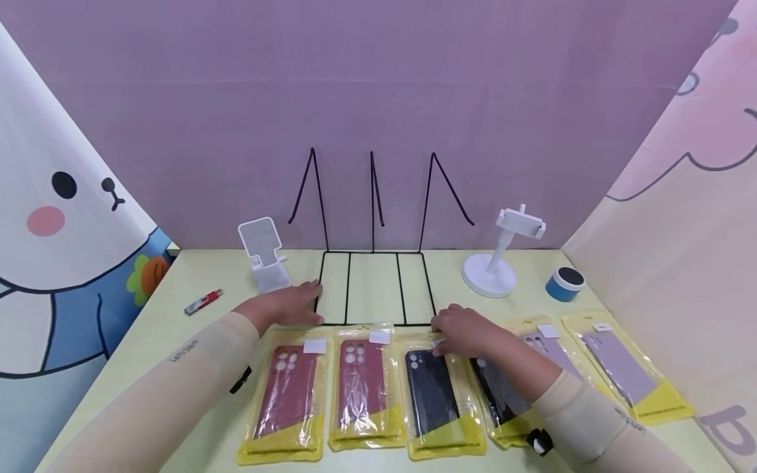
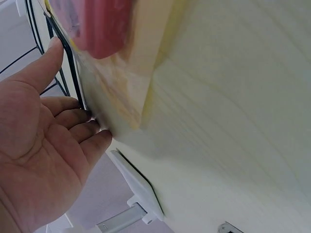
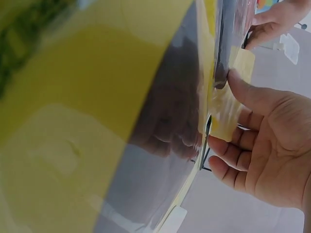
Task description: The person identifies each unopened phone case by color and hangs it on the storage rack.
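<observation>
A black wire rack (image 1: 372,251) stands at the table's middle, its flat base toward me. My left hand (image 1: 292,303) lies palm down at the base's front left corner, fingers straight, their tips against the wire (image 2: 73,73). My right hand (image 1: 464,332) sits at the front right corner, fingers loosely bent and touching the wire (image 3: 206,145), thumb on the top flap of a bagged black phone case (image 1: 430,391). Neither hand holds anything. Beside the left hand lies a bagged red case (image 1: 290,394); it shows again as a red case (image 2: 104,26) in the left wrist view.
Several bagged cases lie in a row along the front: a second red one (image 1: 361,387), another black one (image 1: 497,394), two lilac ones (image 1: 621,368). Behind stand a white phone holder (image 1: 263,253), a white stand on a round base (image 1: 503,256), a blue roll (image 1: 564,284) and a small red stick (image 1: 203,302).
</observation>
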Demonstrator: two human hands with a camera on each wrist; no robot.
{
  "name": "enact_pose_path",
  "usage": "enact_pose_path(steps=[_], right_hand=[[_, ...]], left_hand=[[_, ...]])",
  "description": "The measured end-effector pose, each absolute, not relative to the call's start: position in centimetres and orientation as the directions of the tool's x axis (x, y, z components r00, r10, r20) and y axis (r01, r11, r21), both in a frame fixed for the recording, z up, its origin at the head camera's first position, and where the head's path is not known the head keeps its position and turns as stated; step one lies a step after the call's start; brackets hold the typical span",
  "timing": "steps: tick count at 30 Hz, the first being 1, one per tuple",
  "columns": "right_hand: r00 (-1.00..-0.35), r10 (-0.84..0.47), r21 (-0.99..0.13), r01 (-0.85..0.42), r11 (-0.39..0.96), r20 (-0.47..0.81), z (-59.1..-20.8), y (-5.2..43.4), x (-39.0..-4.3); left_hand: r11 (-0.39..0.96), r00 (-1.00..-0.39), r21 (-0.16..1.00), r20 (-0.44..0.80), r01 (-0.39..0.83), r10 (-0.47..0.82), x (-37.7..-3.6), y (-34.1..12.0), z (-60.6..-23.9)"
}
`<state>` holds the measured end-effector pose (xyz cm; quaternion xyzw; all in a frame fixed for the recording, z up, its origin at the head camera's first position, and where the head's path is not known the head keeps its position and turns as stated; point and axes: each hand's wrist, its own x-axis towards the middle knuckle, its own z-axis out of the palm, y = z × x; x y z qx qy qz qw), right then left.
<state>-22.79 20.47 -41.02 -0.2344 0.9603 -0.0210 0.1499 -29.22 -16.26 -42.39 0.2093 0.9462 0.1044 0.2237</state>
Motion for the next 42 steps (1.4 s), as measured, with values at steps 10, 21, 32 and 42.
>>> enact_pose_path(steps=[10,21,32,42], right_hand=[[-0.852,-0.446,-0.257,-0.382,0.888,-0.275,-39.0,20.9,-22.4],[-0.814,-0.573,-0.477,-0.468,0.744,-0.096,-34.7,22.9,-21.4],[-0.808,-0.587,-0.572,-0.502,0.649,0.045,-30.9,23.8,-19.7],[-0.816,-0.497,-0.462,-0.577,0.674,0.295,-28.0,25.0,-19.8]], left_hand=[[0.895,-0.814,0.281,-0.383,0.348,0.437,-28.9,-15.9,-42.1],[0.897,-0.816,0.258,-0.38,0.358,0.435,-29.2,-16.1,-42.5],[0.893,-0.813,0.27,-0.38,0.359,0.441,-29.0,-15.9,-42.6],[0.884,-0.811,0.266,-0.36,0.384,0.461,-29.2,-15.9,-42.7]])
